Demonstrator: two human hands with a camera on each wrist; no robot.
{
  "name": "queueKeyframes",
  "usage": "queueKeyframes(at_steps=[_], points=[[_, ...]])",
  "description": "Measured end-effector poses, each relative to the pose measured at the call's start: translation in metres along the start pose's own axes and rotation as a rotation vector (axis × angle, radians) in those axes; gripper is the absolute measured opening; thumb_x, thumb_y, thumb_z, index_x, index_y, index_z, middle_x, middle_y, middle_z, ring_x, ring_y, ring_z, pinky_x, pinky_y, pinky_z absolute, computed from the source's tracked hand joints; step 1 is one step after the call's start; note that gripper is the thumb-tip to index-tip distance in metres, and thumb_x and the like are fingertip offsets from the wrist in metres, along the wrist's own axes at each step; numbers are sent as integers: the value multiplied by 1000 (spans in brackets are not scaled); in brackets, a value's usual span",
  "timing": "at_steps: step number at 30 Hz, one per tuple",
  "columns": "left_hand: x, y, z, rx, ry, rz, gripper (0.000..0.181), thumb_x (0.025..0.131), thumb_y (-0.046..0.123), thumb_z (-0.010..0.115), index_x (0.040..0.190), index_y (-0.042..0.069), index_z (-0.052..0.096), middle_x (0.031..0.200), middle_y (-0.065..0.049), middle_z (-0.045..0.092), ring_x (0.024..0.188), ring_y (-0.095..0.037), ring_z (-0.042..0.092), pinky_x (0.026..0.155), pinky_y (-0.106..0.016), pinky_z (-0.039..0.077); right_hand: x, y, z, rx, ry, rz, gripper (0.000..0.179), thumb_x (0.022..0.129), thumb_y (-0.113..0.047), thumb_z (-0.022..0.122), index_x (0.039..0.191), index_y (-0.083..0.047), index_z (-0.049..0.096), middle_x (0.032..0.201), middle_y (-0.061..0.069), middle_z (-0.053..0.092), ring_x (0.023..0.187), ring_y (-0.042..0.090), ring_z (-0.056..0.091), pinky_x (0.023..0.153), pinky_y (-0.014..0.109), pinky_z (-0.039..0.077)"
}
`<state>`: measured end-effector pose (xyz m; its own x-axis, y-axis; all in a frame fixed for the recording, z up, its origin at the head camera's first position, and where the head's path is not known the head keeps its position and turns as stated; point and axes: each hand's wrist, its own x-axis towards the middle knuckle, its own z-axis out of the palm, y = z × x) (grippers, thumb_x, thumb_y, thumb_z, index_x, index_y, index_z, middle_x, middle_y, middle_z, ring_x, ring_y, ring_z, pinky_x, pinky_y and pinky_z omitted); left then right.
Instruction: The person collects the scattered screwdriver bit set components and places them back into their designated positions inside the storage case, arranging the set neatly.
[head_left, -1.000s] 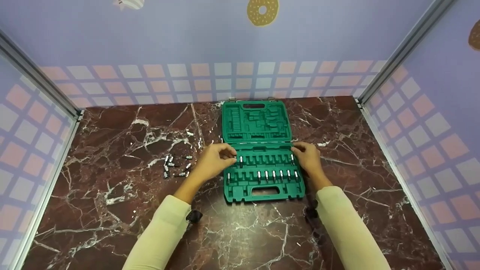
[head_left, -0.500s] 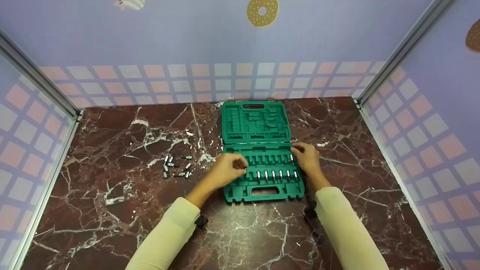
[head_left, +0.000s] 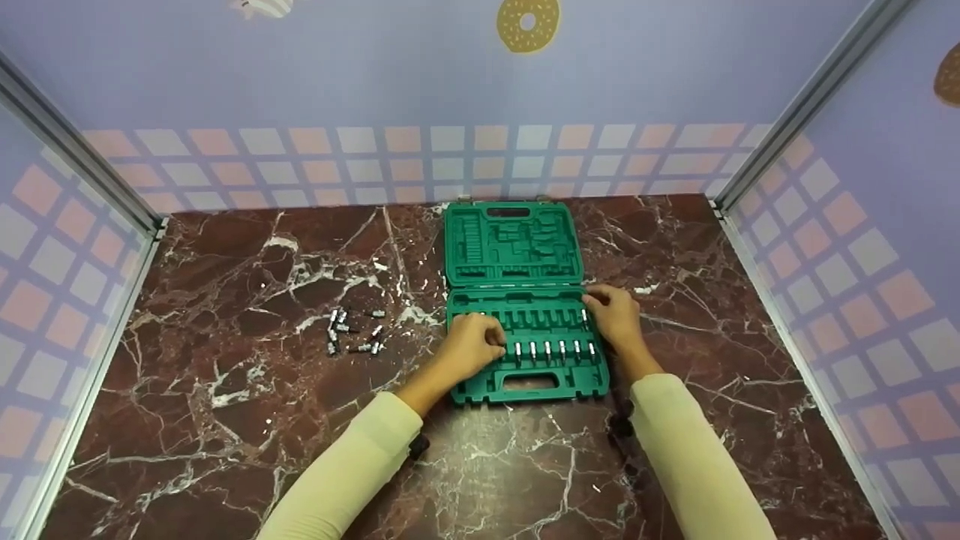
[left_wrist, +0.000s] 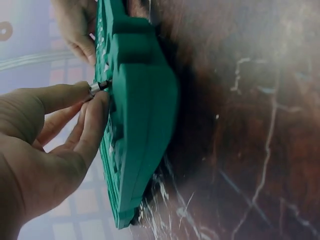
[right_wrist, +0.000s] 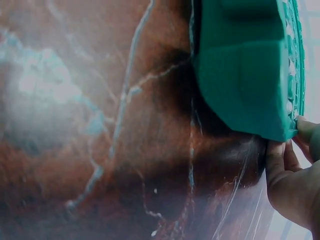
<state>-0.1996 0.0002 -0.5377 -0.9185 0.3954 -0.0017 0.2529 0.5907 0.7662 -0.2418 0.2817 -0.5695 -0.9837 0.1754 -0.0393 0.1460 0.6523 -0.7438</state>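
A green socket case (head_left: 525,381) lies wide on the table with its lid (head_left: 514,270) folded back toward the wall. My left hand (head_left: 469,346) is over the left part of its front half. In the left wrist view, thumb and fingertips pinch a small bit socket (left_wrist: 95,89), silver with a dark tip pointing at the case's slots. Several bit sockets (head_left: 547,351) stand in the lower row, and one bit socket (head_left: 585,319) sits at the right end of the upper row. My right hand (head_left: 619,319) grips the case's right edge, thumb at the rim, fingers along the side wall.
Several loose bit sockets (head_left: 343,328) lie in a cluster on the dark red marble table (head_left: 225,315), left of the case. A patterned wall (head_left: 375,97) stands behind, with side panels at left and right.
My left hand has moved right and toward the front, from the upper row's left end to the lower row. My right hand stays at the case's right edge.
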Motion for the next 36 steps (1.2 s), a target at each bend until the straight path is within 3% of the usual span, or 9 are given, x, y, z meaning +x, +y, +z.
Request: queueKeyframes(at_steps=[6,13,17,25,36], points=[[2,1,6,75,3,8,3,87,5,81,85,5,79,83,-8,76,75,-20,70,68,-36,59,-1,-1,0,-3,-2,11,31,103,-20,64,128,-4,71,123,22,71,114,37,65,99,52,52],[6,6,9,217,2,-8,6,87,8,82,89,5,78,97,-11,70,95,-30,68,82,-44,59,-2,-1,1,10,-2,12,30,103,-20,65,128,-4,72,123,22,71,114,37,65,98,52,52],[10,6,7,215,-19,-28,17,84,9,85,98,4,78,101,-11,69,99,-29,67,85,-43,59,-2,0,1,-6,2,-3,30,103,-20,65,128,-4,72,121,21,72,112,37,66,97,52,52],[19,6,0,182,-54,-65,19,79,8,89,96,6,80,96,-10,76,93,-26,71,82,-41,61,0,-2,1,-7,6,6,30,103,-20,65,127,-4,72,124,22,72,115,38,65,100,52,51],[24,5,4,169,2,-81,14,78,5,89,88,8,81,89,-7,78,87,-24,73,78,-40,62,1,-1,0,-5,7,4,29,103,-20,65,127,-4,72,124,21,72,116,38,65,101,53,51]])
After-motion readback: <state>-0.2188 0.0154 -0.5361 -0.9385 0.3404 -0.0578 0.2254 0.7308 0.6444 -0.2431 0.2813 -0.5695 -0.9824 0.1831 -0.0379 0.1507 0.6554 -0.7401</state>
